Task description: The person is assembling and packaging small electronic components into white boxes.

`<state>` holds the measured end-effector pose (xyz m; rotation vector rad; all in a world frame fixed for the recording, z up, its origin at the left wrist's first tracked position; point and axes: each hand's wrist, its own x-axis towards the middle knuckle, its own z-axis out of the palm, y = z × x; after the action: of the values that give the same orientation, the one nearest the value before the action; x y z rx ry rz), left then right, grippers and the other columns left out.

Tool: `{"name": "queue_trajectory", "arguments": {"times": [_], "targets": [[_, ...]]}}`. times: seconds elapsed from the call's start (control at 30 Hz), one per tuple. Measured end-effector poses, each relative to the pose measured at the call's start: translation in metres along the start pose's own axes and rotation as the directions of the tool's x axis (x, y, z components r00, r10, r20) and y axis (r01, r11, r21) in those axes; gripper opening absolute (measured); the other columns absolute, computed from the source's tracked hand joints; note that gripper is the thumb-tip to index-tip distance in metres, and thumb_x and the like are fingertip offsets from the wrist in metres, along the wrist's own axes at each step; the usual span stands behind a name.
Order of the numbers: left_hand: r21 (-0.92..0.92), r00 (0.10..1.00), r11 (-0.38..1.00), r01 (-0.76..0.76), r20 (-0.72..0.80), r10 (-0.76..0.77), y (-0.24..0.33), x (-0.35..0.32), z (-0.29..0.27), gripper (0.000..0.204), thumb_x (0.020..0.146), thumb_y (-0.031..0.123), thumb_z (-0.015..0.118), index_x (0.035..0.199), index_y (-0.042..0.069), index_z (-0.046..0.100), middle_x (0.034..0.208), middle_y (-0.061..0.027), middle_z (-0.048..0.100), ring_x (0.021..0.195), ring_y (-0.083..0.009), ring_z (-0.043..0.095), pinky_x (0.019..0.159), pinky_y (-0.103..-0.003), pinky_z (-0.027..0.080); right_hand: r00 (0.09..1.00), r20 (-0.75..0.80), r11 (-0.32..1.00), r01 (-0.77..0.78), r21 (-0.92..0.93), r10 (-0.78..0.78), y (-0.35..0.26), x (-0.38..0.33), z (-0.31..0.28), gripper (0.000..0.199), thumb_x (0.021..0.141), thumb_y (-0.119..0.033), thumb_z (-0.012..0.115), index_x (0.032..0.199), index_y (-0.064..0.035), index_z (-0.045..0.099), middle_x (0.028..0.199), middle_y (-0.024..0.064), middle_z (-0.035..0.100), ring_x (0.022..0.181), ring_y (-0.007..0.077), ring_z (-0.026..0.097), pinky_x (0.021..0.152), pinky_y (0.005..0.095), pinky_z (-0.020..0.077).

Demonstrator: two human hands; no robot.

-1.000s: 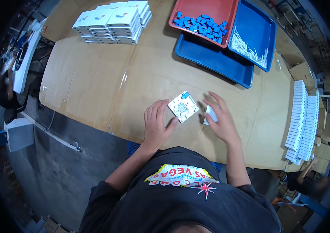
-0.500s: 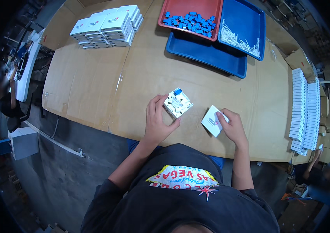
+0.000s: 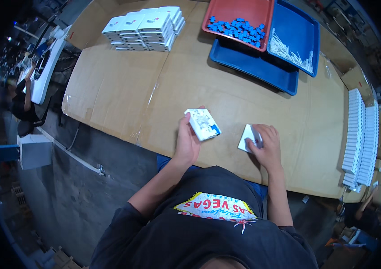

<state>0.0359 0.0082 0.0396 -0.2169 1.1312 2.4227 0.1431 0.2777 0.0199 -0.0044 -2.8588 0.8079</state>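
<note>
- While the left hand [image 3: 188,142] curls around its near-left side, thumb on one edge and fingertips showing at the far edge, a white case [image 3: 204,124] with a blue piece at its corner sits tilted over the table's near half.
- Just to its right and apart from it, a flat white cover [image 3: 245,136] is pinched between the thumb and bent fingers of the right hand [image 3: 267,146]; I can't tell whether it touches the table.
- Both hands work over a cardboard-covered table [image 3: 172,85].
- Beyond them I see a red tray [image 3: 242,9] of blue pieces [image 3: 240,31], a blue tray [image 3: 296,31] of white sticks [image 3: 284,51], and a lower blue tray [image 3: 253,67].
- White boxes [image 3: 143,27] stand stacked at far left; white rows [image 3: 354,130] line the right edge.
- Off to the left, another person [image 3: 26,105] sits by a white table [image 3: 49,76].
</note>
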Motion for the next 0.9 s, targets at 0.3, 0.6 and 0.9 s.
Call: {"name": "queue_trajectory", "arguments": {"times": [0.3, 0.6, 0.9], "targets": [[-0.169, 0.958, 0.945, 0.278, 0.119, -0.261, -0.001, -0.002, 0.005, 0.070, 0.108, 0.058, 0.033, 0.151, 0.004, 0.047, 0.142, -0.0193, 0.061, 0.123, -0.0350, 0.065, 0.104, -0.048, 0.052, 0.984, 0.163, 0.997, 0.070, 0.031, -0.074, -0.028, -0.010, -0.019, 0.074, 0.071, -0.036, 0.091, 0.136, -0.0106, 0.067, 0.147, 0.0176, 0.056, 0.134, 0.0405, 0.053, 0.114, 0.0492, 0.0437], [-0.136, 0.871, 0.873, 0.469, 0.234, -0.432, 0.002, -0.016, 0.027, 0.080, 0.106, 0.071, 0.028, 0.155, 0.010, 0.046, 0.144, -0.0200, 0.060, 0.120, -0.0351, 0.066, 0.102, -0.053, 0.054, 0.985, -0.071, 0.438, -0.006, 0.899, 0.158, -0.052, 0.028, -0.047, 0.073, 0.100, -0.043, 0.060, 0.153, 0.0047, 0.044, 0.149, 0.0226, 0.055, 0.137, 0.0348, 0.057, 0.116, 0.0456, 0.0441], [-0.131, 0.839, 0.847, 0.516, 0.277, -0.468, 0.000, -0.025, 0.041, 0.078, 0.108, 0.069, 0.027, 0.152, 0.009, 0.048, 0.143, -0.0201, 0.061, 0.120, -0.0369, 0.066, 0.101, -0.056, 0.054, 1.000, 0.007, 0.336, -0.014, 0.942, 0.020, -0.064, 0.058, -0.019, 0.055, 0.106, -0.042, 0.058, 0.145, -0.0042, 0.056, 0.138, 0.0135, 0.063, 0.129, 0.0210, 0.060, 0.102, 0.0350, 0.0511]]}}
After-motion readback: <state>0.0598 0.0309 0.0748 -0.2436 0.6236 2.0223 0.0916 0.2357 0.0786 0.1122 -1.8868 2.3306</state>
